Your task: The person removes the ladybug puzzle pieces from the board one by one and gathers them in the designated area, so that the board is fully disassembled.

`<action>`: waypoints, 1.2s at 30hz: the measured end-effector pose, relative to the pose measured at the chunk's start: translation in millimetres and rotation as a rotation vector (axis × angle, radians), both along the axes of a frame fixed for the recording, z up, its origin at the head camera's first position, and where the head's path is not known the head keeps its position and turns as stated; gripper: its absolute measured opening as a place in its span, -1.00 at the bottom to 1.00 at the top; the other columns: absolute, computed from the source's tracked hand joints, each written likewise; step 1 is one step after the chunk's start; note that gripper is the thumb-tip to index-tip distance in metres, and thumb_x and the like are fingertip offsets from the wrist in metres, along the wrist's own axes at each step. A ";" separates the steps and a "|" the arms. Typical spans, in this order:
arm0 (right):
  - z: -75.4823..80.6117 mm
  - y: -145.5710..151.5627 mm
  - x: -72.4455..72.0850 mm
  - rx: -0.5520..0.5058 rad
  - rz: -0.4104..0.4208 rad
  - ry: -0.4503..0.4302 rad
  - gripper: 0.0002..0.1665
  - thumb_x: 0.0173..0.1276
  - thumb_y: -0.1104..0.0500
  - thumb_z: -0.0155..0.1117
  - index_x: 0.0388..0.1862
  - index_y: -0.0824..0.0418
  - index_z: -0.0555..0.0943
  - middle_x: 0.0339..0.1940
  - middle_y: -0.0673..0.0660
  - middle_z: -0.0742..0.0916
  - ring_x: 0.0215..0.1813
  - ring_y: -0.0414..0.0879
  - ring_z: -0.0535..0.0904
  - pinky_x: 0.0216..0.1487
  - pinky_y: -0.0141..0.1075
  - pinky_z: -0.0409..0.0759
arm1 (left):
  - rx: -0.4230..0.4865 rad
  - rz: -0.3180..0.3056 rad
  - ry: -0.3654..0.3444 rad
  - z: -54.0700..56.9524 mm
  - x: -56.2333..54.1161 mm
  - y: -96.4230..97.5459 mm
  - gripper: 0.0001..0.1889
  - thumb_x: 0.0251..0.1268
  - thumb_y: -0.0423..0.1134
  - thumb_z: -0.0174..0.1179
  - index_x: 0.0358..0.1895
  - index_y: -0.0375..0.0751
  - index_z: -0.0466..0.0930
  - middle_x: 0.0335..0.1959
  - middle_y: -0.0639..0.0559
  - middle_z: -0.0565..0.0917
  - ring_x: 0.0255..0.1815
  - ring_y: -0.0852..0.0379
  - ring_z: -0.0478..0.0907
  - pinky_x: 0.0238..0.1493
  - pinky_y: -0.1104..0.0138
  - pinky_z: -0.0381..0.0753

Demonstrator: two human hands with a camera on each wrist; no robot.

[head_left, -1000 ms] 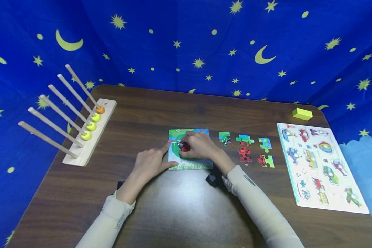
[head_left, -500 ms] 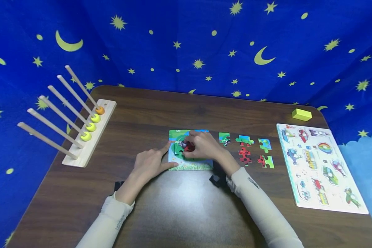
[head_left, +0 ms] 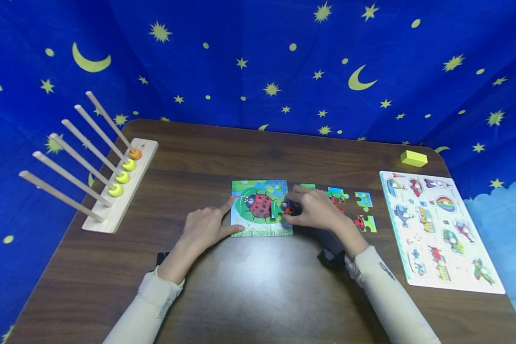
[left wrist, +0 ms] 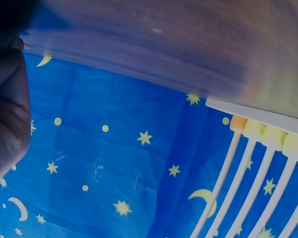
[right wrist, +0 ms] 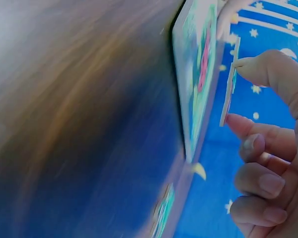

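Observation:
A puzzle board [head_left: 262,232] with a ladybug picture lies at the middle of the table. My right hand [head_left: 314,208] pinches a jigsaw puzzle piece [head_left: 277,209] between thumb and index finger, above the board's right side. The right wrist view shows this piece [right wrist: 230,91] edge-on, apart from the board [right wrist: 191,104]. At the board's left edge rests my left hand [head_left: 204,230], index finger and thumb spread and touching it. Only part of the left hand [left wrist: 9,116] enters the left wrist view. Loose puzzle pieces [head_left: 363,200] lie right of the board, some partly hidden by my right hand.
On the left stands a wooden peg rack [head_left: 122,196] with yellow and orange beads on some pegs. A white picture board [head_left: 440,229] lies to the right, a yellow block [head_left: 414,158] behind it. A blue star-patterned curtain [head_left: 223,67] hangs behind the table.
My right hand has moved right, away from the board's middle, carrying a puzzle piece. The ladybug picture it covered is now visible. My left hand stays at the board's left edge.

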State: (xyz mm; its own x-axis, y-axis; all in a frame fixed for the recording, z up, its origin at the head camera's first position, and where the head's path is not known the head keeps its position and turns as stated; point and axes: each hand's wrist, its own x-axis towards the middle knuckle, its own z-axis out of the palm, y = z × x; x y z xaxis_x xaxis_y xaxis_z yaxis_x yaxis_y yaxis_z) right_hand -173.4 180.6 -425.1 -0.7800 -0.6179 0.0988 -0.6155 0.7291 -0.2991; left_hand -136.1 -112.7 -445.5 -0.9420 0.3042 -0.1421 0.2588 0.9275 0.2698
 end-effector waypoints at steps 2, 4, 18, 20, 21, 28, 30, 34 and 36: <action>0.7 9.8 3.5 0.006 -0.024 -0.008 -0.50 0.07 -0.07 0.52 -0.08 0.19 0.74 -0.38 0.01 0.58 -0.58 -0.28 0.21 -0.60 -0.42 0.10 | -0.005 -0.004 0.001 1.0 0.4 0.0 -0.02 0.09 0.46 0.20 0.54 0.06 0.19 -0.75 0.03 0.31 -0.67 0.15 0.09 -0.70 0.30 0.11; 0.4 18.6 6.5 0.010 -0.041 -0.009 -0.51 0.08 -0.07 0.52 -0.06 0.16 0.74 -0.41 -0.02 0.55 -0.57 -0.27 0.24 -0.59 -0.41 0.13 | -0.010 -0.008 -0.001 2.3 0.8 0.3 -0.02 0.11 0.45 0.20 0.54 0.05 0.18 -0.76 0.06 0.25 -0.67 0.17 0.05 -0.69 0.31 0.07; 0.4 53.2 14.7 0.081 -0.129 -0.051 -0.46 0.06 -0.06 0.53 -0.02 0.19 0.73 -0.39 0.00 0.54 -0.52 -0.22 0.30 -0.56 -0.37 0.20 | -0.083 -0.006 -0.054 9.3 -2.9 7.6 0.01 0.10 0.45 0.21 0.56 0.04 0.14 -0.76 0.03 0.35 -0.67 0.12 0.18 -0.66 0.26 0.19; -0.2 54.7 14.9 0.088 -0.129 -0.054 -0.45 0.07 -0.06 0.53 -0.01 0.20 0.72 -0.38 0.00 0.54 -0.52 -0.22 0.30 -0.56 -0.37 0.20 | -0.097 -0.006 -0.055 10.6 -3.2 8.1 0.01 0.10 0.45 0.21 0.56 0.04 0.14 -0.75 0.02 0.37 -0.67 0.11 0.21 -0.66 0.26 0.21; -0.8 55.3 14.8 0.088 -0.127 -0.054 -0.45 0.07 -0.06 0.52 0.00 0.20 0.72 -0.37 0.00 0.55 -0.51 -0.22 0.31 -0.56 -0.37 0.20 | -0.102 -0.006 -0.055 11.2 -3.4 8.2 0.01 0.10 0.45 0.21 0.56 0.03 0.14 -0.75 0.02 0.37 -0.67 0.11 0.21 -0.66 0.26 0.21; -6.7 54.8 12.8 0.089 -0.117 -0.066 -0.48 0.07 -0.06 0.52 -0.04 0.19 0.71 -0.31 0.01 0.60 -0.47 -0.22 0.37 -0.53 -0.38 0.27 | -0.108 -0.010 -0.053 11.6 -2.3 7.5 0.00 0.10 0.44 0.21 0.55 0.01 0.17 -0.76 0.06 0.30 -0.67 0.14 0.15 -0.66 0.28 0.16; -8.0 55.0 12.5 0.091 -0.118 -0.072 -0.49 0.07 -0.06 0.53 -0.05 0.19 0.72 -0.29 0.02 0.61 -0.45 -0.22 0.38 -0.51 -0.39 0.29 | -0.107 -0.010 -0.053 11.5 -2.3 7.8 0.00 0.10 0.45 0.21 0.55 0.02 0.17 -0.76 0.07 0.28 -0.67 0.14 0.14 -0.66 0.28 0.16; -8.8 55.5 12.2 0.100 -0.130 -0.096 -0.43 0.09 -0.06 0.53 0.02 0.21 0.71 -0.26 0.06 0.63 -0.44 -0.19 0.40 -0.52 -0.36 0.31 | -0.103 -0.007 -0.047 11.2 -2.2 7.8 0.00 0.10 0.45 0.21 0.55 0.02 0.17 -0.76 0.08 0.27 -0.67 0.14 0.14 -0.65 0.28 0.16; -8.3 55.0 12.6 0.101 -0.145 -0.099 -0.38 0.11 -0.09 0.52 0.09 0.21 0.69 -0.20 0.11 0.65 -0.41 -0.16 0.46 -0.47 -0.32 0.41 | -0.102 -0.004 -0.043 11.0 -2.1 7.7 0.00 0.10 0.45 0.21 0.55 0.03 0.17 -0.76 0.08 0.27 -0.67 0.14 0.14 -0.65 0.28 0.16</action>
State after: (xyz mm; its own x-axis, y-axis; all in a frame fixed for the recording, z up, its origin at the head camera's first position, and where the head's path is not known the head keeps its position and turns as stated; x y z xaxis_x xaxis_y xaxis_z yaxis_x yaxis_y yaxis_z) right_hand -160.8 235.6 -433.4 -0.8644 -0.5013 -0.0394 -0.4731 0.8373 -0.2740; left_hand -138.2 -105.0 -434.6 -0.9332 0.2896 -0.2129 0.2525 0.9497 0.1852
